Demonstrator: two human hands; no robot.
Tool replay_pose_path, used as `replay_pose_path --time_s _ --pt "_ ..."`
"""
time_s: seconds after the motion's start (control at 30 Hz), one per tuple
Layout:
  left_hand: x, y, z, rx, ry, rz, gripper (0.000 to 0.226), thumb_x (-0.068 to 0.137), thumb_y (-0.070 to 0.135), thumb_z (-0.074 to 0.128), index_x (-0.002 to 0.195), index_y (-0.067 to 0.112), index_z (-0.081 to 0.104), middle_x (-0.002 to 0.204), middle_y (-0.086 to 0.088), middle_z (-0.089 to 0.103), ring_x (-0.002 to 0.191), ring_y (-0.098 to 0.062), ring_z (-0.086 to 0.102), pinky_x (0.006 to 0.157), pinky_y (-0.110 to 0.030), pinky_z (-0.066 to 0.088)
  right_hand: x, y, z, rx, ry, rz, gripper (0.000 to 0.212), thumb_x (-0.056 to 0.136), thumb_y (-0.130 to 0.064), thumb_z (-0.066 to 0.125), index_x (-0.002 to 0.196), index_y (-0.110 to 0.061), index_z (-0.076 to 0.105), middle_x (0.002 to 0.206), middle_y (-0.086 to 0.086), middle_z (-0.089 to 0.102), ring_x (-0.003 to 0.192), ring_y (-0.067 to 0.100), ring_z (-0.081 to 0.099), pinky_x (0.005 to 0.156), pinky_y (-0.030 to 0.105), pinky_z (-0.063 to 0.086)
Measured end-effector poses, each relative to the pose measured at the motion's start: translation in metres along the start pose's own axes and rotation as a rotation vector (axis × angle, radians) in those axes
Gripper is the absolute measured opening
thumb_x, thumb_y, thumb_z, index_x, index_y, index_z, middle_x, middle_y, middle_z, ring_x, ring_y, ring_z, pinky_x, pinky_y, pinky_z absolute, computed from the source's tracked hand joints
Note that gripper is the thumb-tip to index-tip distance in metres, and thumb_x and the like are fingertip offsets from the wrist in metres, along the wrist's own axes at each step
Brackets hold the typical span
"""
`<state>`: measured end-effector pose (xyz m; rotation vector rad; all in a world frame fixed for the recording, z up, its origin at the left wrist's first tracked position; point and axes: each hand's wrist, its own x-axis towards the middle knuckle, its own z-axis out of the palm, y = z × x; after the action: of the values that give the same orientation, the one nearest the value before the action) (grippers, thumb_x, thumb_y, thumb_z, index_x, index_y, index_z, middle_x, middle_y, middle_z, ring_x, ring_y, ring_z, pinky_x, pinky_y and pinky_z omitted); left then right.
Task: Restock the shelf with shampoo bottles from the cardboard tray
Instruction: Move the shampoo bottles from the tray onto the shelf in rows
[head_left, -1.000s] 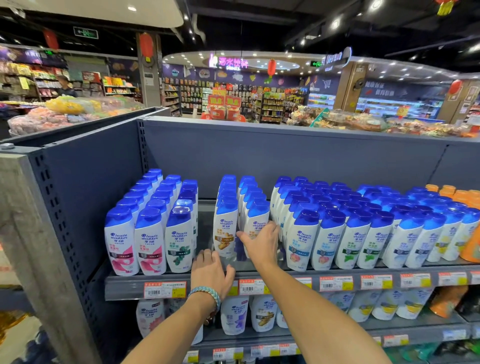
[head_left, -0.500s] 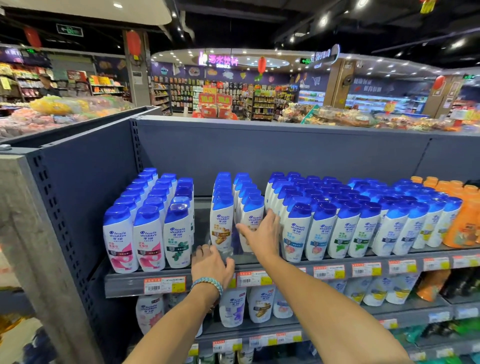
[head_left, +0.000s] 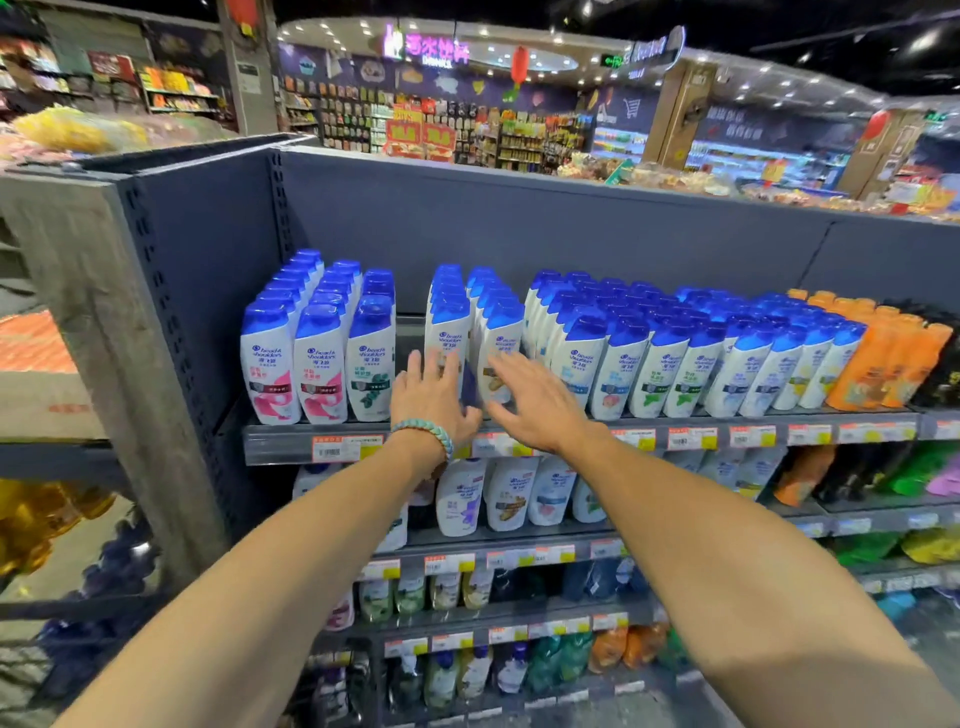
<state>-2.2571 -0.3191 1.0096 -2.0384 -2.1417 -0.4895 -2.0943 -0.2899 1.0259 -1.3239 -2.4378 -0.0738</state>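
Note:
White shampoo bottles with blue caps stand in rows on the top shelf (head_left: 753, 422). My left hand (head_left: 431, 395), with a bead bracelet at the wrist, is spread flat in front of one front bottle (head_left: 445, 332) of the middle rows. My right hand (head_left: 540, 402) is spread in front of the neighbouring front bottle (head_left: 501, 340). Both hands have straight fingers and hold nothing. Whether they touch the bottles is unclear because of blur. A gap (head_left: 410, 364) separates these rows from the pink and green labelled bottles (head_left: 317, 364) at the left. No cardboard tray is in view.
Orange bottles (head_left: 883, 364) fill the shelf's right end. Lower shelves (head_left: 519, 551) carry more bottles and refill pouches. A grey side panel (head_left: 197, 291) closes the shelf at the left. A cardboard box (head_left: 41, 395) lies further left. Store aisles lie behind.
Both hands drew back from the shelf edge and the bottle row and opened flat in front of the middle bottles. The camera moved closer and tilted down.

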Motion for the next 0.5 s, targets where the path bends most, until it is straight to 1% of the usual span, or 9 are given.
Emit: replay_pose_path --time_s 0.03,0.1,0.27,0.4,0.5 --pt "-0.009 -0.007 -0.002 0.004 0.0 -0.001 0.081 0.087 0.054 0.043 0.152 0.019 0.008 0.158 -0.012 0.014 0.146 -0.031 0.009 0.114 -0.045 0.018 -0.006 0.0 -0.001 -0.012 -0.038 0.002 0.067 0.094 -0.043 0.048 0.152 -0.02 0.024 0.159 -0.001 0.025 0.146 0.017 0.021 0.119 0.038 0.02" --pt "-0.027 -0.022 -0.007 0.012 0.004 -0.002 0.083 0.088 0.054 0.042 0.153 0.022 0.002 0.16 -0.009 0.009 0.147 -0.029 0.005 0.117 -0.044 0.013 -0.014 -0.004 -0.002 0.002 -0.039 0.013 0.071 0.092 -0.049 0.048 0.153 -0.024 0.021 0.159 -0.003 0.023 0.146 0.016 0.022 0.119 0.041 0.022" --pt "-0.058 -0.06 -0.026 0.066 0.04 -0.037 0.079 0.087 0.055 0.039 0.153 0.02 0.011 0.159 -0.007 0.017 0.146 -0.029 0.011 0.117 -0.045 0.015 -0.025 -0.03 -0.007 0.039 -0.027 -0.029 0.069 0.091 -0.048 0.05 0.151 -0.021 0.028 0.155 0.0 0.033 0.142 0.02 0.031 0.114 0.039 0.027" --pt "-0.083 -0.081 -0.038 0.151 0.086 -0.042 0.076 0.087 0.055 0.036 0.152 0.021 0.016 0.158 -0.005 0.022 0.146 -0.028 0.011 0.118 -0.045 0.007 -0.031 -0.054 0.005 0.135 -0.054 -0.054 0.064 0.092 -0.048 0.05 0.149 -0.025 0.031 0.153 -0.002 0.036 0.139 0.019 0.034 0.112 0.039 0.033" --pt "-0.114 -0.097 -0.031 0.15 0.087 -0.061 0.076 0.089 0.057 0.034 0.152 0.02 0.017 0.157 -0.005 0.023 0.147 -0.026 0.01 0.118 -0.044 0.007 -0.044 -0.075 0.02 0.16 -0.112 -0.095 0.064 0.093 -0.047 0.051 0.15 -0.026 0.029 0.153 0.0 0.036 0.139 0.02 0.034 0.111 0.041 0.034"
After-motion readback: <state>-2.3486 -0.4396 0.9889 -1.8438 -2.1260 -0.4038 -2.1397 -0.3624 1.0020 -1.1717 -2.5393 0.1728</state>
